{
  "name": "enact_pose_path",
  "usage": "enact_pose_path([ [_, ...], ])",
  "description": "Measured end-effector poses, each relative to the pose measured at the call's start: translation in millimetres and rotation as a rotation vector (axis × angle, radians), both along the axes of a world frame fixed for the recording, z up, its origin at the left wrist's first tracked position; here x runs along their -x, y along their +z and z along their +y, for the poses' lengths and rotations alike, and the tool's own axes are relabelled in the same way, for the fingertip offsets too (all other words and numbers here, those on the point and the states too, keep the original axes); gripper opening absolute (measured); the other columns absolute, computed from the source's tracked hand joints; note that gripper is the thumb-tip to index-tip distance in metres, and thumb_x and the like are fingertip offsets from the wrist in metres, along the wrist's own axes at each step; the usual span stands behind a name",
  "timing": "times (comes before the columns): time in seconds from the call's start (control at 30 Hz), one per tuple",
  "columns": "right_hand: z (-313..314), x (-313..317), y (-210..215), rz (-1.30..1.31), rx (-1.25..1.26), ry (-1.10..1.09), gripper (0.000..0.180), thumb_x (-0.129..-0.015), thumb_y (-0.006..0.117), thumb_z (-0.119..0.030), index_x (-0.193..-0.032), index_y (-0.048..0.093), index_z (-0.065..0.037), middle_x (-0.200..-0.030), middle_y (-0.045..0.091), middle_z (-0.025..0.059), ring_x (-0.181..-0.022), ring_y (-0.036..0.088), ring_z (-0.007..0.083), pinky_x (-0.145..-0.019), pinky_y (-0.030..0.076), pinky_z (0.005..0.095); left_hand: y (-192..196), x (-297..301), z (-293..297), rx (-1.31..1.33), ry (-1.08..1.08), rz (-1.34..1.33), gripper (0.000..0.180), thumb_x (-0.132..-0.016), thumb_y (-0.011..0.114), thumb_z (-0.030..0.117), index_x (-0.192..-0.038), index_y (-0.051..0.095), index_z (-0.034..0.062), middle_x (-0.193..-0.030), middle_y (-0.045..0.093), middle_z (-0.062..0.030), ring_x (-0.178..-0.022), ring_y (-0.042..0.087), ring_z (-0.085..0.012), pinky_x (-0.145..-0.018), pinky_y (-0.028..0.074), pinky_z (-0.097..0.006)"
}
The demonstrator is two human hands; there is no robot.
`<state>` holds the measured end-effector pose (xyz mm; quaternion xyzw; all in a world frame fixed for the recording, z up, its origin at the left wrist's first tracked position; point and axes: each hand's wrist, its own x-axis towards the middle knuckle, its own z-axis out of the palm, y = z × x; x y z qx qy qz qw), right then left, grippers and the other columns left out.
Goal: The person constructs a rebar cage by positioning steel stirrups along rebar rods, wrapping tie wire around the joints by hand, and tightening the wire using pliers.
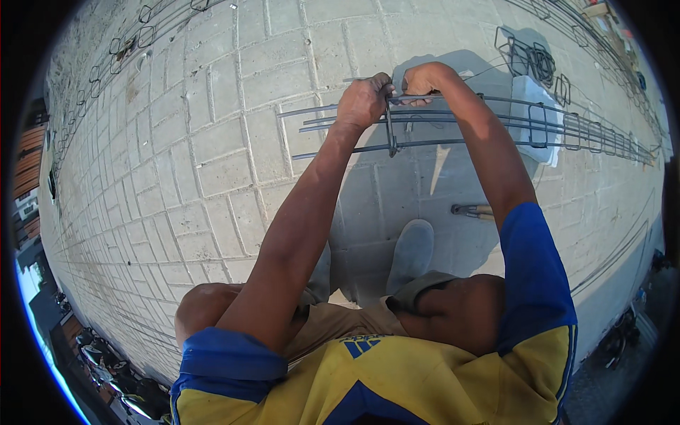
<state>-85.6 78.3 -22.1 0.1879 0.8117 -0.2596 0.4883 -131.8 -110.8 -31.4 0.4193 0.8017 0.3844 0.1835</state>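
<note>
A long cage of steel reinforcing bars (pixel 453 142) runs across in front of me and off to the right. Square stirrups cross it, and the nearest stirrup (pixel 390 127) stands upright around the bars close to their left ends. My left hand (pixel 363 100) is closed at the top corner of that stirrup, by the farthest bar. Just right of it, my right hand (pixel 428 76) is closed with its fingers curled down at the same bar. What those fingers pinch is hidden. A pair of pincers (pixel 471 211) lies on the paving nearer to me, below the cage.
A white sack (pixel 528 106) lies under the cage at the right. Beyond it are loose stirrups and a dark coil of wire (pixel 535 62). More bar cages (pixel 145 35) lie at the far left and far right. My shoe (pixel 413 249) stands on the paving blocks (pixel 212 170).
</note>
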Motion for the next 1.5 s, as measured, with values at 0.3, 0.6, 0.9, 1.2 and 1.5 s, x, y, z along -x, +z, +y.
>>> enact_pose_path([
  [0.3,-70.3,-92.3,52.2,0.577,-0.343,0.007,0.022,-0.09,0.055,-0.019,-0.095,0.072,-0.006,-0.102,0.071,0.0158,-0.1,0.067,0.0345,-0.085,0.052,0.0488,8.4,-0.2,7.3,0.081,0.032,-0.021,0.016,-0.094,0.06,0.023,-0.097,0.065,0.0086,-0.081,0.067,-0.021,-0.08,0.064,-0.0425,-0.07,0.05,-0.048],
  [0.6,-91.0,-89.2,52.8,0.815,-0.501,0.146,0.016,-0.084,0.056,-0.012,-0.081,0.067,-0.002,-0.097,0.069,0.02,-0.097,0.065,0.0344,-0.078,0.05,0.0436,13.3,9.2,-0.7,0.019,0.017,-0.174,0.024,-0.095,0.058,0.023,-0.097,0.067,0.0014,-0.079,0.069,-0.0145,-0.075,0.067,-0.0247,-0.073,0.05,-0.039],
  [0.9,-64.2,-94.8,88.7,0.738,-0.25,-0.092,0.012,-0.084,0.059,-0.011,-0.082,0.067,-0.002,-0.087,0.067,0.0182,-0.086,0.064,0.0393,-0.077,0.048,0.0485,34.0,25.6,-23.3,0.034,-0.199,-0.444,0.039,-0.091,0.064,0.014,-0.126,0.061,-0.0038,-0.106,0.071,-0.0166,-0.102,0.067,-0.0243,-0.094,0.05,-0.032],
  [1.2,-62.4,-5.4,128.9,0.904,-0.465,0.325,0.017,-0.08,0.066,-0.013,-0.081,0.066,0.003,-0.075,0.067,0.0209,-0.069,0.066,0.0384,-0.061,0.051,0.0462,28.7,-4.9,-19.7,0.016,0.119,-0.266,0.069,-0.075,0.077,0.019,-0.129,0.051,-0.0135,-0.099,0.073,-0.0178,-0.098,0.071,-0.0287,-0.088,0.054,-0.036],
  [1.5,56.3,-109.1,121.6,0.41,0.023,-0.189,0.023,-0.088,0.063,-0.022,-0.089,0.068,0.0,-0.076,0.067,0.0079,-0.064,0.062,0.0178,-0.065,0.049,0.0344,17.5,-21.0,-9.8,-0.059,0.219,-0.224,0.053,-0.077,0.072,0.018,-0.117,0.059,-0.0137,-0.091,0.074,-0.0184,-0.083,0.073,-0.0258,-0.081,0.055,-0.032],
])
